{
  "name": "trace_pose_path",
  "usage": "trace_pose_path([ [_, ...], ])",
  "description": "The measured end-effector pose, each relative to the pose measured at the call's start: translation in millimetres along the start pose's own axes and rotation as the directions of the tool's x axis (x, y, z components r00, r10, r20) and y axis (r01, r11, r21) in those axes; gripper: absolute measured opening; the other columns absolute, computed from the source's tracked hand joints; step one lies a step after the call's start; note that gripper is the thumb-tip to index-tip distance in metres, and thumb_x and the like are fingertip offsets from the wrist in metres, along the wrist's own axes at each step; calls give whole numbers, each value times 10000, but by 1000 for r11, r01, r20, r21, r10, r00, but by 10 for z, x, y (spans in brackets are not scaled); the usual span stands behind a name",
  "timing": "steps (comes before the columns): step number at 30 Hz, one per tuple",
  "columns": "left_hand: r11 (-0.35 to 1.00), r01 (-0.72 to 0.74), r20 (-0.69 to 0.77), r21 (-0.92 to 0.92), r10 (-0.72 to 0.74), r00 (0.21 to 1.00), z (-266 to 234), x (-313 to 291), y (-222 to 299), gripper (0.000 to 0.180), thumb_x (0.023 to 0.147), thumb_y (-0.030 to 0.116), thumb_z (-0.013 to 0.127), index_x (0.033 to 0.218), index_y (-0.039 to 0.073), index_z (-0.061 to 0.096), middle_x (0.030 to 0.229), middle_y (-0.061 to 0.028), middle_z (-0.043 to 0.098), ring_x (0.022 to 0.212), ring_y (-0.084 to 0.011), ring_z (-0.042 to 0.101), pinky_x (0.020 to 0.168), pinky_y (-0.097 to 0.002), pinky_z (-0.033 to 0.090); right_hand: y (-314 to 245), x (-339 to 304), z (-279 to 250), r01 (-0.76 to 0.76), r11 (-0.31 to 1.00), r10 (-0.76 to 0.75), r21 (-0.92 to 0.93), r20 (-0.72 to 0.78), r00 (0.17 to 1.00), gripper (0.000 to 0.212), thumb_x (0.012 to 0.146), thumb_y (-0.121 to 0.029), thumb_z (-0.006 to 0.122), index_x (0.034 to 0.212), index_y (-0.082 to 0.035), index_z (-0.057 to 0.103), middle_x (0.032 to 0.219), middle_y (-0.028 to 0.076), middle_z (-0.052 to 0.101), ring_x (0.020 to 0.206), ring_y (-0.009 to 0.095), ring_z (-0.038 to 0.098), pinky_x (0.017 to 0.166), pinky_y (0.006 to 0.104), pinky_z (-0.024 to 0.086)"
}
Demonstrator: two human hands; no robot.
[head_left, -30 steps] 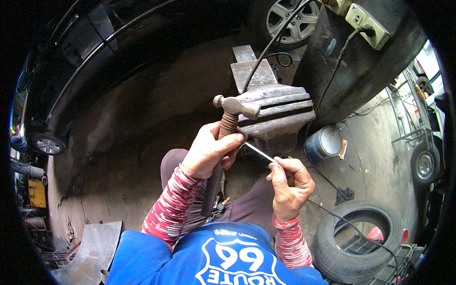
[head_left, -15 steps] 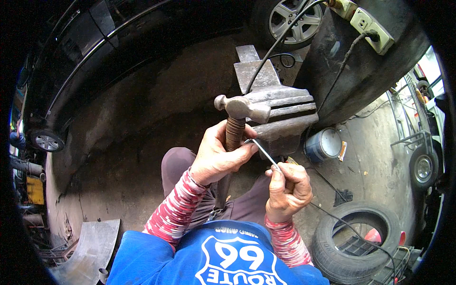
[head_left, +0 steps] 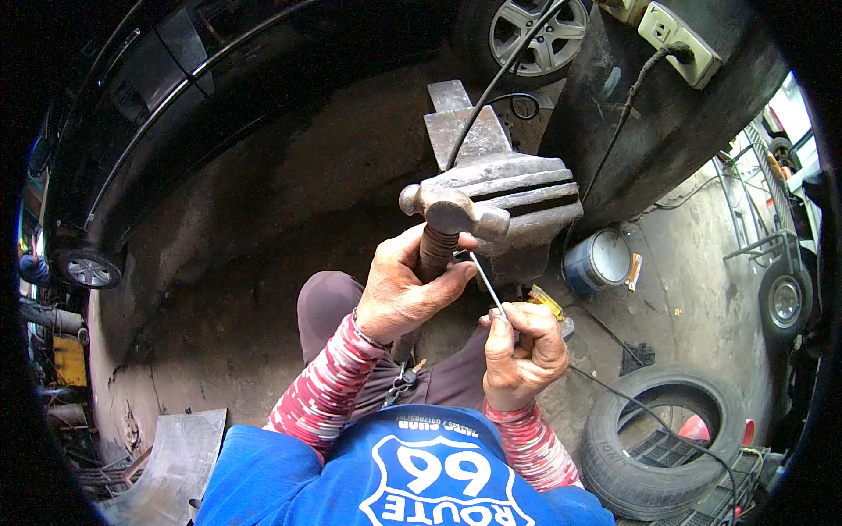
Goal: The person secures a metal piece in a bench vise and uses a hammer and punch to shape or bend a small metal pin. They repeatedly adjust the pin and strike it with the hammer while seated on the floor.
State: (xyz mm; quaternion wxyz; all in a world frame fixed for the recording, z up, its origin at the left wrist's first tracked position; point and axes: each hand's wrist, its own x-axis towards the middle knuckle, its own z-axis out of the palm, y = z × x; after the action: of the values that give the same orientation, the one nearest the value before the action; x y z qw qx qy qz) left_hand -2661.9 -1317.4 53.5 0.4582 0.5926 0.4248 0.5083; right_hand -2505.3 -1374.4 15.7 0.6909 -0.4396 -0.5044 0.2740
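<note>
In my left hand (head_left: 399, 296) is a ball-peen hammer (head_left: 438, 252), held head up with its wrapped handle between thumb and fingers. The same hand's fingertips are at the bent upper end of a thin metal rod (head_left: 487, 285); whether they grip it is hard to see. My right hand (head_left: 524, 355) pinches the rod's lower end between thumb and fingers. Just beyond the hammer head stands a worn metal bench vise (head_left: 517, 195), its jaws partly behind the hammer.
A black cable (head_left: 491, 88) runs down behind the vise. To the right are a metal can (head_left: 598, 261), a loose tire (head_left: 605, 478) and an outlet box (head_left: 702, 66). A dark car (head_left: 140, 114) fills the upper left. A bent metal sheet (head_left: 180, 456) lies lower left.
The hammer head has tipped a little toward me and to the right. The rod stands slightly steeper, and my right hand has shifted a little left. Both grips hold.
</note>
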Motion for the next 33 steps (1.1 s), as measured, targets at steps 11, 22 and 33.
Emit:
trace_pose_path([
  [11,996,90,-29,-27,-90,995,-2,-54,1,256,886,61,779,1124,30,690,1012,-11,691,912,-62,624,832,-253,526,37,47,-21,-24,999,23,34,16,1000,169,826,40,743,969,-24,679,893,113,701,742,180,674,675,282,535],
  [22,983,72,-124,-168,-94,988,56,-135,-51,265,870,42,784,1117,37,687,1045,-15,688,932,-71,633,842,-248,528,-1,206,2,4,996,-11,87,76,997,165,839,7,786,969,-23,688,913,101,699,761,158,662,696,266,521],
  [33,961,160,-163,-226,-200,966,63,-215,-75,264,872,34,781,1119,41,689,1022,-3,685,929,-67,632,834,-241,526,-10,172,-25,67,998,-66,2,134,989,171,818,9,808,921,-49,684,896,98,711,737,156,662,641,256,502],
])
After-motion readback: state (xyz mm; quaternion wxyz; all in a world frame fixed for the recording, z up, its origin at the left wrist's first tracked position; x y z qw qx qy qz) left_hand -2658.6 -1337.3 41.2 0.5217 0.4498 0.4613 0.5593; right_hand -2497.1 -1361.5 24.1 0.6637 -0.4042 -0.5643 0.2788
